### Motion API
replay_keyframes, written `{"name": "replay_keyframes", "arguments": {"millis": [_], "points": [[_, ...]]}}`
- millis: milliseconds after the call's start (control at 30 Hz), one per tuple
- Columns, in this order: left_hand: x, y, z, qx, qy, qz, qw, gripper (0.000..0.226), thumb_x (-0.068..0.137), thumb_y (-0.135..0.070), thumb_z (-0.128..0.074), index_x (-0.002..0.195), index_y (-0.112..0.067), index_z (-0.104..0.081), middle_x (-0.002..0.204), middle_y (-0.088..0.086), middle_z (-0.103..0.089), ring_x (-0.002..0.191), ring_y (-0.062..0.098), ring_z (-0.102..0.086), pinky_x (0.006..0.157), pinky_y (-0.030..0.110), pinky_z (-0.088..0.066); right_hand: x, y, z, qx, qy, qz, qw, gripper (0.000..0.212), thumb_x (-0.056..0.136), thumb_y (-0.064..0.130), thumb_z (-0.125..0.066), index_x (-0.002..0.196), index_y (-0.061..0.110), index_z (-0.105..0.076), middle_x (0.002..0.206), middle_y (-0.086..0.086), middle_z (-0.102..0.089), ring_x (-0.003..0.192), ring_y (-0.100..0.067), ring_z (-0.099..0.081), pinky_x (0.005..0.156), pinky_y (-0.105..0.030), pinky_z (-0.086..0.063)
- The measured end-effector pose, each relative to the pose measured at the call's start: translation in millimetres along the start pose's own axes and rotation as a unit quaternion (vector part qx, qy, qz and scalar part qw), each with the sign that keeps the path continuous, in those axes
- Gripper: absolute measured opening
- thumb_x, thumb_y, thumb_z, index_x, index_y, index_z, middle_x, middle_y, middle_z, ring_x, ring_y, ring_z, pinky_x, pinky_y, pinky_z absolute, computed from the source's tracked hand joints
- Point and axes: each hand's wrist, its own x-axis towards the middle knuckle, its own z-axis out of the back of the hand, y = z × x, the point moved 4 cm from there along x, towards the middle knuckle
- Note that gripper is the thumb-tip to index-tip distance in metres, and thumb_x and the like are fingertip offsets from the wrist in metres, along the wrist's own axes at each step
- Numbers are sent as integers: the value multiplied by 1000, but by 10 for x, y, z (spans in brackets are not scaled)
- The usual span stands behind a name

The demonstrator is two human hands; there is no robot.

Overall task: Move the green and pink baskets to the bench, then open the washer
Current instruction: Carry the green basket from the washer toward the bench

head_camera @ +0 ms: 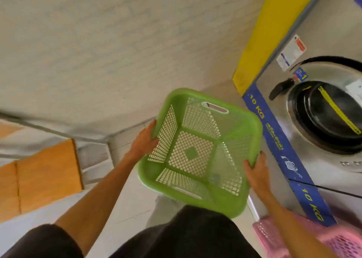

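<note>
I hold an empty green lattice basket (197, 151) in the air in front of me, tilted. My left hand (144, 141) grips its left rim and my right hand (255, 171) grips its right rim. A pink basket (333, 240) sits low at the bottom right, beside the machines. The washer (329, 110) stands at the right with its round dark door shut and a black handle on the door's left side. The wooden bench (45, 177) lies at the left.
A blue strip marked 10 KG (278, 140) runs along the front of the machines, with a yellow panel (266, 34) above it. A pale wall fills the upper left. Light floor tiles lie between the bench and the washer.
</note>
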Motion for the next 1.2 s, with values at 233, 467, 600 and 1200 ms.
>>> {"name": "replay_keyframes", "arguments": {"millis": [233,467,600,1200], "points": [[-1421,1483,673,-102,-135,96,981,75,91,-13,-61,156,-15,-25,128,22,-61,108,39,-63,91,50,-52,-701,1315,-564,-66,85,166,980,53,93,35,-62,135,8,-45,116,-23,-67,102,-42,-65,77,-40,-47],[-2393,2828,881,-177,-200,132,955,79,80,-25,-61,152,-22,-29,122,8,-62,91,27,-68,69,45,-62,-1539,2058,-1357,-94,128,241,957,51,93,37,-62,127,1,-49,112,-19,-66,90,-34,-65,76,-41,-54],[-2723,3219,1011,-189,-203,148,949,77,88,-15,-66,155,-15,-27,118,5,-59,86,24,-69,64,34,-61,-1909,2364,-1718,-121,136,269,946,52,96,38,-58,129,1,-46,105,-13,-63,79,-28,-60,65,-35,-50],[-1191,4958,447,-348,-63,303,885,67,84,-11,-73,142,-6,-40,115,14,-64,101,31,-66,88,49,-57,-719,2821,-3834,-251,134,219,933,53,78,57,-69,107,15,-57,100,-5,-64,76,-23,-66,64,-40,-59]]}}
